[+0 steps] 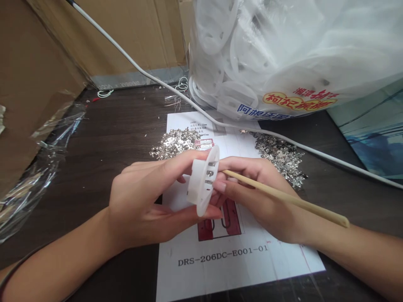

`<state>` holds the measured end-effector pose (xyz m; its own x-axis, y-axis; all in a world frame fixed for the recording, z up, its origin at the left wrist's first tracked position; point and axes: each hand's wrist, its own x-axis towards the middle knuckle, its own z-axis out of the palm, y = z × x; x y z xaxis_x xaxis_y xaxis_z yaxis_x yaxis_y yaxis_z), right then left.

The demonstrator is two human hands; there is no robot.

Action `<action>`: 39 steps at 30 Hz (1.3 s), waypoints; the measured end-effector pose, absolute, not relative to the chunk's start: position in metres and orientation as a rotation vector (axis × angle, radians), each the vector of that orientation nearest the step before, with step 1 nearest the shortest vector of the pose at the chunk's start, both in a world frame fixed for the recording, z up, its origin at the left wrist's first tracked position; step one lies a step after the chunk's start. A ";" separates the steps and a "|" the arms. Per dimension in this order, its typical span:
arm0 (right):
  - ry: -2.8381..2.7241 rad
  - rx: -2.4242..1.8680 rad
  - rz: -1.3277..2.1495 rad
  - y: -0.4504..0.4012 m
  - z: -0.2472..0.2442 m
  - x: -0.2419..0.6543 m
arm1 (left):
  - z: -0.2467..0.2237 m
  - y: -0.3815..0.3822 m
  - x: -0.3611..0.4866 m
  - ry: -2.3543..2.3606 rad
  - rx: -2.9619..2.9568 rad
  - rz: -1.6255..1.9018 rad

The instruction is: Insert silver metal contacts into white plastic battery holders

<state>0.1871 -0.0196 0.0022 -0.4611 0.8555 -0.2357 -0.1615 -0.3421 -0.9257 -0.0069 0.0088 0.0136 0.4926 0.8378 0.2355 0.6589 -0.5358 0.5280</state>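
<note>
A white round plastic part (198, 182) with a thin flange is held on edge by my left hand (151, 193), its thumb and fingers gripping the rim and back. Small metal pieces (210, 173) sit in slots on the flange face. My right hand (258, 197) is closed on a thin wooden stick (283, 195). The stick's tip is close to the slotted face; whether it touches cannot be made out. Its blunt end points toward my right forearm. Both hands are above a printed sheet (220, 268).
Behind my left hand lies a pile of small metal clips (176, 142); another metal pile (280, 157) is beyond my right hand. A large clear bag (283, 58) of white parts stands at the back. A white cable (151, 77) crosses the table. Cardboard (126, 37) borders the left.
</note>
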 end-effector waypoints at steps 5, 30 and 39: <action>-1.091 -0.989 1.880 -0.019 0.001 0.186 | 0.012 0.007 -0.006 1.248 2.479 0.726; -1.149 -0.948 1.879 -0.019 -0.001 0.190 | 0.012 0.006 -0.005 1.202 2.387 0.778; -1.100 -1.001 1.869 -0.022 0.002 0.186 | 0.015 0.008 -0.004 1.221 2.314 0.702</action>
<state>0.1863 -0.0216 0.0016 -0.4257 0.8689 -0.2525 -0.2010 -0.3628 -0.9099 -0.0038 0.0082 0.0146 0.4844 0.8432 0.2332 0.6257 -0.5202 0.5813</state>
